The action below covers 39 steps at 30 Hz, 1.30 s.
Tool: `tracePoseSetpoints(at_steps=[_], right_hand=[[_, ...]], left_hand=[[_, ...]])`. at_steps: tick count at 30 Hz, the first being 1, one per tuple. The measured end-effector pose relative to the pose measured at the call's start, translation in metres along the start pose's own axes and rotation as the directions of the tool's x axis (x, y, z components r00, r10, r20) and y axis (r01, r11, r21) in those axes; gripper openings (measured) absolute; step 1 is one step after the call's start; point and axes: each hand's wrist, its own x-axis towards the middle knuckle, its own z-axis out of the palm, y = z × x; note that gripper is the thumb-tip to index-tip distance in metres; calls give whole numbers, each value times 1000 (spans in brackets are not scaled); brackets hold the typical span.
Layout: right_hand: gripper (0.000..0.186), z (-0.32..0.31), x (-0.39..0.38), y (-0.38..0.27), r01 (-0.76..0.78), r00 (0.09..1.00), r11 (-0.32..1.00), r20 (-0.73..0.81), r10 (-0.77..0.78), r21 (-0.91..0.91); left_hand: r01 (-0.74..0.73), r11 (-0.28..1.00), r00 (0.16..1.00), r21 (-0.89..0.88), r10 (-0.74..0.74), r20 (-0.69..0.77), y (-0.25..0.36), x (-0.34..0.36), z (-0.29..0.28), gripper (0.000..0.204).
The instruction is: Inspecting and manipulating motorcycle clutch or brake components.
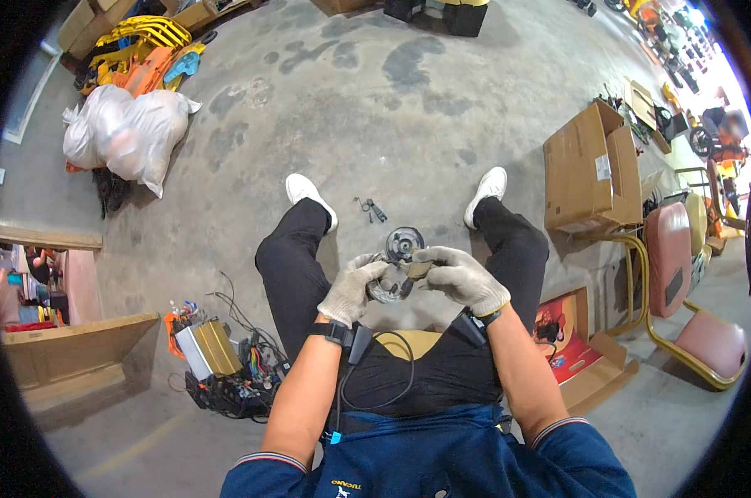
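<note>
Both my hands wear pale knit work gloves and meet between my knees. My left hand (352,289) has its fingers closed at the edge of a grey metal ring-shaped part (384,294); what exactly it grips is partly hidden. My right hand (460,277) pinches a small flat tan-brown piece (417,270) between thumb and fingers, close to the left fingertips. Just beyond the hands is a dark round hub-like part (404,242) with a circular centre. Farther off, a small black part with a short cable (372,209) lies on the concrete floor.
At my left lies a heap of cables and electronic parts (234,361). White sacks (131,133) rest farther left. On the right stand an open cardboard box (583,170), a red-lined carton (579,344) and a pink-padded chair (670,257). White shoes (487,195) flank the work spot.
</note>
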Motion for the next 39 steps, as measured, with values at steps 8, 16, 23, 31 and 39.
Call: tracePoseSetpoints(at_steps=[8,16,23,31,39], right_hand=[[49,7,8,13,74,986,972,-132,-106,-224],[42,8,7,3,-55,972,926,-231,-35,-373],[41,14,7,8,7,971,890,-208,-114,-456],[46,15,8,4,-16,986,862,-149,-69,-507],[45,16,12,11,20,993,879,-92,-72,-477]], left_hand=[[-22,999,999,-42,20,-36,0,-1,-1,20],[-32,997,998,67,35,-47,3,-4,6,22],[-12,995,1000,95,14,-16,6,-6,8,22],[9,997,1000,78,-10,21,4,-4,6,18],[55,996,996,65,-60,69,6,-5,7,19]])
